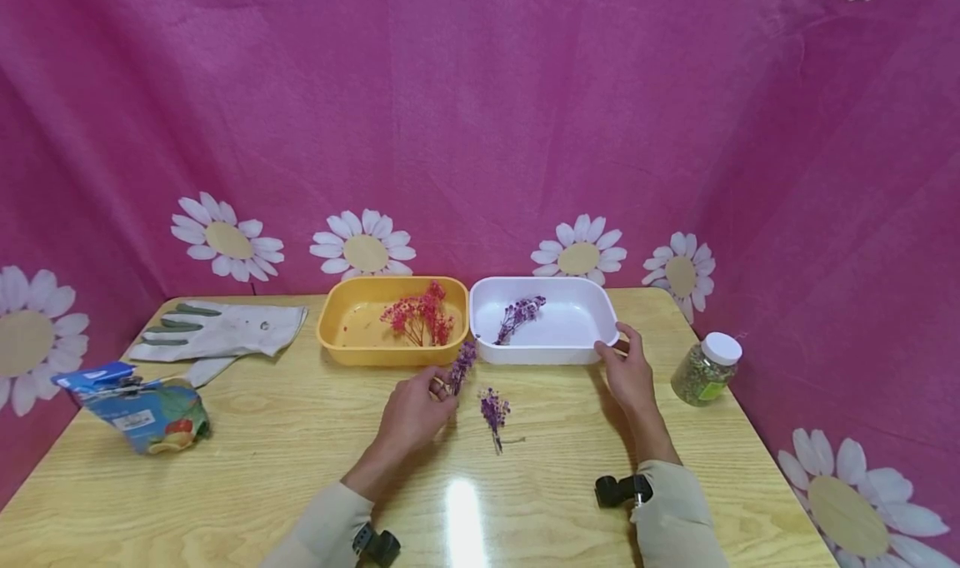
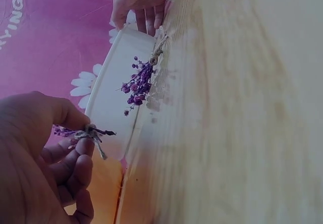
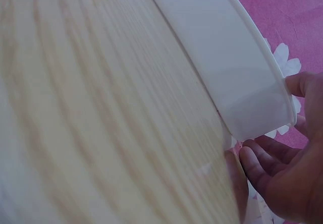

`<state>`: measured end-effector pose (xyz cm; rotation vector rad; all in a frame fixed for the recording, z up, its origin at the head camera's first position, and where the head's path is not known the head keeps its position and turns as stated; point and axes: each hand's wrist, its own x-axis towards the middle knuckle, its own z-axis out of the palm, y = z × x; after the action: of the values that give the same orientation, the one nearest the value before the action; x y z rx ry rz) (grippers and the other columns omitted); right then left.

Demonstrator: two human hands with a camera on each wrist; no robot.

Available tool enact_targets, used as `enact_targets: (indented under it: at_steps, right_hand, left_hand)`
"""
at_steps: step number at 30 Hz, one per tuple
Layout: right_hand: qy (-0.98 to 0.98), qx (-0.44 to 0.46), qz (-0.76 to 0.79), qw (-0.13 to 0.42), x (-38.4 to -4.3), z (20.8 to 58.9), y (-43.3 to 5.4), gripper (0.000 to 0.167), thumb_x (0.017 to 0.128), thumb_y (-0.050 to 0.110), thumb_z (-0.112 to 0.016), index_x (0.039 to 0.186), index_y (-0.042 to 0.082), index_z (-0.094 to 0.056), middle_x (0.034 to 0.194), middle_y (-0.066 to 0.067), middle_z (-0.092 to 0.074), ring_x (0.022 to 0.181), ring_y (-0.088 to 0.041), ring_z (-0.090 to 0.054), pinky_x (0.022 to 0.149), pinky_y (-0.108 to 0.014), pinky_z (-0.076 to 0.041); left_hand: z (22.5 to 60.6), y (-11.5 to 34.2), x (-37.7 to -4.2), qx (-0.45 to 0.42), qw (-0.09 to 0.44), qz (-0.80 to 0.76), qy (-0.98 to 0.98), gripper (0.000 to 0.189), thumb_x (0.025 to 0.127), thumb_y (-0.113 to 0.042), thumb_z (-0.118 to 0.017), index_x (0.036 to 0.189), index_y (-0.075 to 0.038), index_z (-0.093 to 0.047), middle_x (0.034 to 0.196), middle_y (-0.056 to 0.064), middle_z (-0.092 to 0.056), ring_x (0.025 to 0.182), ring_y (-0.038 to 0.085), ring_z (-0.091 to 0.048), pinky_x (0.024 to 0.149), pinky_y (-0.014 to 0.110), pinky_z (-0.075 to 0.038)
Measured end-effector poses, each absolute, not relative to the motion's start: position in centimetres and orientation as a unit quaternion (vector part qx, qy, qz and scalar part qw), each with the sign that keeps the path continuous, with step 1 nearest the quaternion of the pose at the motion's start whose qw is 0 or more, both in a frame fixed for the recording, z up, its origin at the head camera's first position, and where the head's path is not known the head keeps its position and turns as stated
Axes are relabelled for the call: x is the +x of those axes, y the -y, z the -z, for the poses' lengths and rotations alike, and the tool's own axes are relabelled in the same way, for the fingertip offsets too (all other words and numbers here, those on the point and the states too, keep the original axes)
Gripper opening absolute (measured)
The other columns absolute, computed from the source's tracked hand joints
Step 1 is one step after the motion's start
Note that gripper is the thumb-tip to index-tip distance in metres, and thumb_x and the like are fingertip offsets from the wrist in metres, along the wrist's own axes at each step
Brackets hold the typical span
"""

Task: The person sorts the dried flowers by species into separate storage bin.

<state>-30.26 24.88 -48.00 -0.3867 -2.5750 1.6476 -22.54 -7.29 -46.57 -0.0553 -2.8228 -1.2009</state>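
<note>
My left hand (image 1: 417, 407) pinches a small bunch of purple dried flowers (image 1: 462, 366) just in front of the two trays; in the left wrist view, twine ties the stems of this held bunch (image 2: 90, 131). Another purple bunch (image 1: 494, 410) lies on the table to its right. With the thumb at its rim and fingers around the lower corner, my right hand (image 1: 628, 371) grips the front right end of the white tray (image 1: 547, 355). Inside that tray rests a purple bunch (image 1: 519, 316). Red dried flowers (image 1: 422, 312) lie in the yellow tray (image 1: 360, 356).
Pale gloves (image 1: 232, 329) with green fingertips lie at the back left of the table (image 1: 285, 468). In front of them is a crumpled blue packet (image 1: 142, 410). A white-lidded jar (image 1: 705, 370) stands near the right edge. Pink cloth (image 1: 480, 135) hangs behind the trays.
</note>
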Motion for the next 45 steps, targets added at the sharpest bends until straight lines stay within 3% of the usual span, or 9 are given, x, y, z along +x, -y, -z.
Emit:
enact_targets:
  at_steps: [7,29,45]
  right_hand:
    - [0.833,-0.124,-0.538,0.032,-30.1,47.8,-24.9,0.061,0.099,0.033,-0.050,0.152,0.022,-0.023,0.140,-0.018,-0.047,0.130,-0.033,-0.049,0.107,-0.042,-0.036]
    - [0.833,-0.125,-0.538,0.034,-30.0,48.0,-24.8,0.061,0.098,0.037,-0.050,0.151,0.023,-0.024,0.141,-0.017,-0.046,0.129,-0.033,-0.050,0.107,-0.043,-0.039]
    - [0.829,-0.131,-0.542,0.025,-30.0,47.9,-24.7,0.061,0.099,0.035,-0.050,0.152,0.024,-0.022,0.143,-0.017,-0.044,0.133,-0.033,-0.047,0.110,-0.046,-0.037]
  left_hand:
    - [46.6,6.7,-23.0,-0.017,0.063,0.431,0.900,0.018,0.078,-0.020,-0.068,0.095,-0.014,-0.068,0.077,-0.004,-0.067,0.061,0.008,-0.054,0.063,0.027,-0.045]
    - [44.5,4.7,-22.8,-0.028,0.085,0.490,0.867,0.018,0.074,-0.014,-0.066,0.092,-0.015,-0.067,0.077,-0.002,-0.066,0.058,0.010,-0.050,0.053,0.022,-0.040]
    - [42.6,3.8,-22.8,-0.041,0.092,0.499,0.861,0.016,0.074,-0.012,-0.064,0.089,-0.016,-0.067,0.076,-0.003,-0.065,0.059,0.010,-0.049,0.054,0.021,-0.041]
